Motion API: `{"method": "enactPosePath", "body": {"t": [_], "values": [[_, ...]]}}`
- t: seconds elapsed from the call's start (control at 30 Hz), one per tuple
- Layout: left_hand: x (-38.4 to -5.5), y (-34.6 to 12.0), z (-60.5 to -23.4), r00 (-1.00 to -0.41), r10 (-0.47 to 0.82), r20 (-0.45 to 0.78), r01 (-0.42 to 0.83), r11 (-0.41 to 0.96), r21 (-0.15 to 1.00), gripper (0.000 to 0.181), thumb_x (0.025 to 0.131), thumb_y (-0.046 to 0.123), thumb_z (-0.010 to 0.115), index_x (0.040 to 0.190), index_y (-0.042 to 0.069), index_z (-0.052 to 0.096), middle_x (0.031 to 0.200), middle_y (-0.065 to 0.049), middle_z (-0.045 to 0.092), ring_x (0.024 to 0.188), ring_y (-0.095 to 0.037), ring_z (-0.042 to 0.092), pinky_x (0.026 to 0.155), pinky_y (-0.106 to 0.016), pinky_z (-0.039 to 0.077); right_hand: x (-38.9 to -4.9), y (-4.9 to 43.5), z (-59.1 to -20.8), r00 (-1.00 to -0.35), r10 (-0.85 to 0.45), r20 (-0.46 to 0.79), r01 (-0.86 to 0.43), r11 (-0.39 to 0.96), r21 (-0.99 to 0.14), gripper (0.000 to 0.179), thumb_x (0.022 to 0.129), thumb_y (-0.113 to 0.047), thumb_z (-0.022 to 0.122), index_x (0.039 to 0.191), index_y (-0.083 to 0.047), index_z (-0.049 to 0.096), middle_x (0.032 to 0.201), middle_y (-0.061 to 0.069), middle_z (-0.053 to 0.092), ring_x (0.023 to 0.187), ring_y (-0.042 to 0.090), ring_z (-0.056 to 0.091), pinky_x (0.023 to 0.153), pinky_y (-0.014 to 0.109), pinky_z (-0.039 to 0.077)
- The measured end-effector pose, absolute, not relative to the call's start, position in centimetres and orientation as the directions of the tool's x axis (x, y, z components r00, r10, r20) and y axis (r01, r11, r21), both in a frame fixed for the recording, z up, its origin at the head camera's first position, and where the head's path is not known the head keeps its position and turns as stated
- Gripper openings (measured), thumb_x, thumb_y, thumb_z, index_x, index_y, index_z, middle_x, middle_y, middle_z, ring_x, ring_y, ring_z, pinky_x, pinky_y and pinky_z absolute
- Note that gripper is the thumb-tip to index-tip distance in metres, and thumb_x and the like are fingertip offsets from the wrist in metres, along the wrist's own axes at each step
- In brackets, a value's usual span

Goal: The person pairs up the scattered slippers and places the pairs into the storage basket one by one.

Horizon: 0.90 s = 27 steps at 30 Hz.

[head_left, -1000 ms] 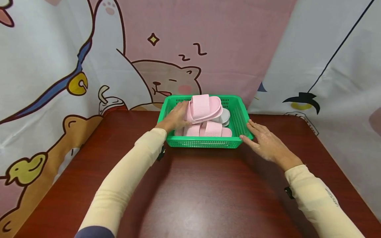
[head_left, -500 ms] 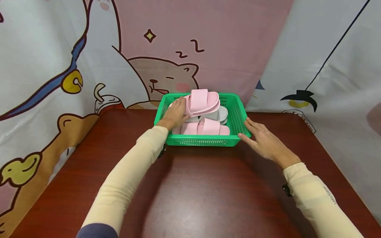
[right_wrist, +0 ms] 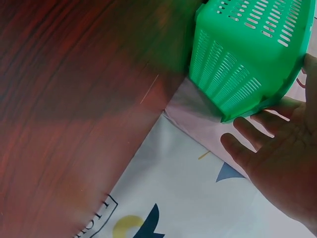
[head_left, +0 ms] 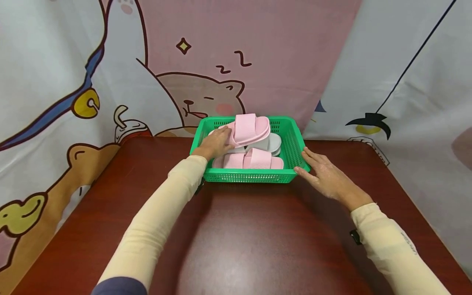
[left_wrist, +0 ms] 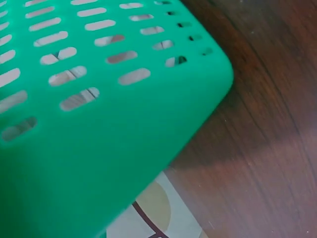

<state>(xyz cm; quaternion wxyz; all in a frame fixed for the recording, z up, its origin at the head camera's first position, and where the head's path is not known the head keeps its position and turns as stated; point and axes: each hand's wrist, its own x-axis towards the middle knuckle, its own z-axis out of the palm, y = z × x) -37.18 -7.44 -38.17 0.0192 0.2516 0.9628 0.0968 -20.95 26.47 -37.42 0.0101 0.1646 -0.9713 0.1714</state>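
Observation:
A green plastic basket [head_left: 250, 176] stands at the far side of the table, with pink and white slippers in it. My left hand [head_left: 215, 143] reaches over its left rim and grips the left end of the topmost pink slipper [head_left: 246, 128], which lies tilted across a white slipper [head_left: 273, 143]. More pink slippers [head_left: 258, 159] lie along the front wall. With straight fingers spread, my right hand [head_left: 328, 174] touches the basket's right front corner; the right wrist view shows its fingers beside the basket wall [right_wrist: 225, 74]. Only the basket's perforated side [left_wrist: 99, 148] fills the left wrist view, without the hand.
The dark red-brown table [head_left: 236, 237] extends in front of the basket. Directly behind it hangs a cartoon-printed cloth [head_left: 287, 61], close to the basket's back rim. The cloth also runs along the table's left and right sides.
My left hand has moved the top pink slipper backward, off the front pink ones, then lowered it slightly. More of the white slipper shows. The right hand stays at the basket's corner.

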Motion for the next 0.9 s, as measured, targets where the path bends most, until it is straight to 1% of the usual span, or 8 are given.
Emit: {"method": "enactPosePath", "body": {"t": [0.2, 0.3, 0.37, 0.47, 0.6, 0.73, 0.8, 0.9], "values": [[-37.8, -7.5, -38.4, -0.873, 0.486, 0.035, 0.482, 0.85, 0.214, 0.075, 0.101, 0.037, 0.062, 0.157, 0.001, 0.028, 0.164, -0.018, 0.025, 0.149, -0.032, 0.025, 0.119, -0.041, 0.02, -21.4, 27.0, -38.6, -0.953, -0.28, 0.117, -0.304, 0.865, -0.4, 0.08, 0.104, -0.05, 0.051, 0.159, 0.002, 0.026, 0.166, 0.018, 0.019, 0.148, 0.044, 0.018, 0.11, 0.068, 0.023], [-37.7, -8.0, -38.1, -0.885, 0.464, 0.033, 0.46, 0.862, 0.214, 0.08, 0.099, 0.041, 0.064, 0.158, 0.002, 0.027, 0.164, -0.017, 0.026, 0.149, -0.032, 0.025, 0.119, -0.044, 0.022, -21.8, 26.8, -39.6, -0.95, -0.267, 0.161, -0.312, 0.835, -0.453, 0.08, 0.103, -0.05, 0.054, 0.158, 0.001, 0.028, 0.165, 0.018, 0.021, 0.148, 0.042, 0.018, 0.11, 0.068, 0.024], [-37.5, -8.2, -37.9, -0.885, 0.465, 0.023, 0.459, 0.864, 0.209, 0.082, 0.097, 0.043, 0.065, 0.158, 0.003, 0.028, 0.163, -0.017, 0.027, 0.149, -0.033, 0.026, 0.118, -0.047, 0.024, -21.9, 26.6, -40.1, -0.942, -0.261, 0.211, -0.332, 0.814, -0.476, 0.077, 0.102, -0.048, 0.057, 0.156, 0.001, 0.033, 0.163, 0.018, 0.024, 0.147, 0.04, 0.019, 0.11, 0.067, 0.025], [-37.0, -8.5, -37.4, -0.874, 0.485, 0.042, 0.483, 0.854, 0.192, 0.082, 0.096, 0.044, 0.065, 0.158, 0.005, 0.029, 0.163, -0.018, 0.028, 0.148, -0.034, 0.027, 0.116, -0.05, 0.027, -21.7, 26.4, -40.4, -0.908, -0.243, 0.341, -0.392, 0.779, -0.49, 0.066, 0.1, -0.038, 0.064, 0.149, 0.0, 0.044, 0.159, 0.016, 0.031, 0.144, 0.037, 0.024, 0.108, 0.066, 0.029], [-35.8, -8.9, -36.4, -0.854, 0.5, 0.145, 0.52, 0.834, 0.185, 0.075, 0.097, 0.043, 0.064, 0.156, 0.005, 0.036, 0.158, -0.016, 0.037, 0.145, -0.033, 0.032, 0.115, -0.05, 0.029, -21.1, 26.3, -39.5, -0.819, -0.234, 0.523, -0.5, 0.739, -0.451, 0.051, 0.095, -0.022, 0.073, 0.139, -0.002, 0.057, 0.147, 0.01, 0.045, 0.136, 0.032, 0.04, 0.105, 0.055, 0.037], [-34.0, -9.8, -34.9, -0.809, 0.512, 0.288, 0.572, 0.798, 0.19, 0.061, 0.097, 0.039, 0.065, 0.146, 0.006, 0.05, 0.146, -0.012, 0.05, 0.137, -0.031, 0.042, 0.112, -0.049, 0.033, -19.9, 25.6, -38.3, -0.765, -0.268, 0.586, -0.551, 0.743, -0.38, 0.049, 0.092, -0.016, 0.074, 0.137, -0.004, 0.06, 0.14, 0.007, 0.053, 0.129, 0.027, 0.049, 0.106, 0.037, 0.039], [-32.9, -10.1, -34.4, -0.778, 0.52, 0.352, 0.605, 0.772, 0.195, 0.053, 0.097, 0.037, 0.065, 0.138, 0.006, 0.056, 0.14, -0.01, 0.055, 0.133, -0.029, 0.046, 0.109, -0.048, 0.037, -19.0, 25.2, -37.6, -0.768, -0.289, 0.571, -0.548, 0.758, -0.354, 0.05, 0.092, -0.017, 0.074, 0.139, -0.006, 0.059, 0.141, 0.005, 0.053, 0.13, 0.026, 0.048, 0.105, 0.038, 0.041], [-31.0, -10.4, -34.0, -0.727, 0.53, 0.437, 0.652, 0.733, 0.196, 0.044, 0.095, 0.032, 0.064, 0.13, 0.006, 0.061, 0.135, -0.009, 0.059, 0.128, -0.027, 0.051, 0.102, -0.047, 0.043, -17.5, 24.9, -36.8, -0.785, -0.322, 0.529, -0.535, 0.783, -0.317, 0.055, 0.091, -0.02, 0.076, 0.141, -0.007, 0.057, 0.143, 0.005, 0.051, 0.132, 0.027, 0.047, 0.1, 0.051, 0.046]]}}
